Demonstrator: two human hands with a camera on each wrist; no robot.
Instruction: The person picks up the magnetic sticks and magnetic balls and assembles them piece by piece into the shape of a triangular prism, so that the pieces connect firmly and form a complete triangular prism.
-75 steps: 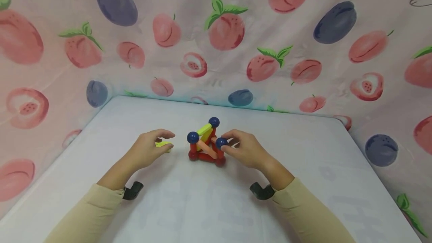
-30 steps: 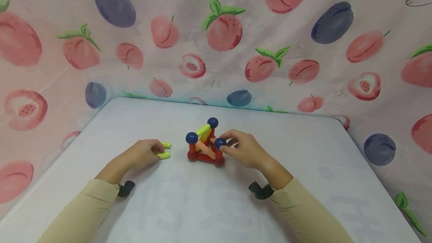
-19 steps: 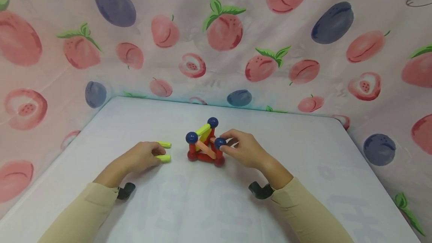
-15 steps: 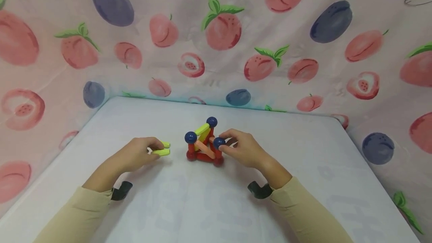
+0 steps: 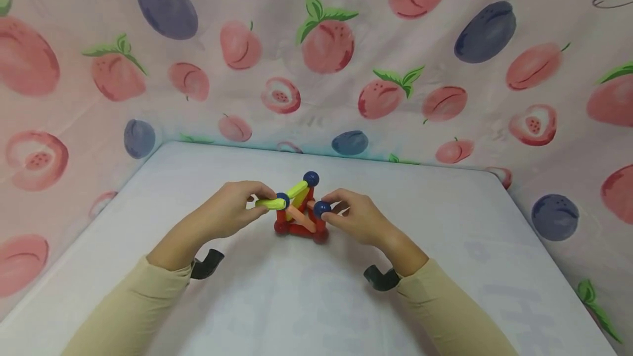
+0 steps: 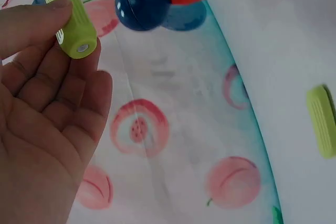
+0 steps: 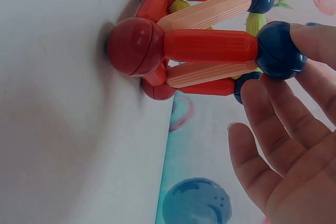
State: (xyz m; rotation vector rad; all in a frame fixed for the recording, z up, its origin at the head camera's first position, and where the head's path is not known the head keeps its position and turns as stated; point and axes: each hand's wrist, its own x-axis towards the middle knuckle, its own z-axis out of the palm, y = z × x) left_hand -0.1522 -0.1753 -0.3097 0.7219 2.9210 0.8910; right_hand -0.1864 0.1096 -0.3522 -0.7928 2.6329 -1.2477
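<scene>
A frame of magnetic rods and balls (image 5: 300, 231) stands mid-table in the head view, with red balls at its base and blue balls on top. Upright red rods, slanting peach rods and yellow-green rods join them. My left hand (image 5: 229, 213) pinches a loose yellow-green magnetic rod (image 6: 73, 19) between thumb and fingers. In the head view that rod overlaps the left blue ball (image 5: 284, 198); the left wrist view shows its end with a small metal disc. My right hand (image 5: 363, 218) pinches the right blue ball (image 7: 281, 50), which tops a red rod (image 7: 210, 45).
Another yellow-green rod (image 6: 322, 121) lies on the white table (image 5: 296, 301), hidden behind my left hand in the head view. A fruit-printed cloth (image 5: 316, 98) rises behind and beside the table. Dark curved pieces (image 5: 207, 263) sit at both wrists.
My left hand reached down to two rods on the table, took one and carried it up and right to the left blue ball. My right hand stayed on its ball.
</scene>
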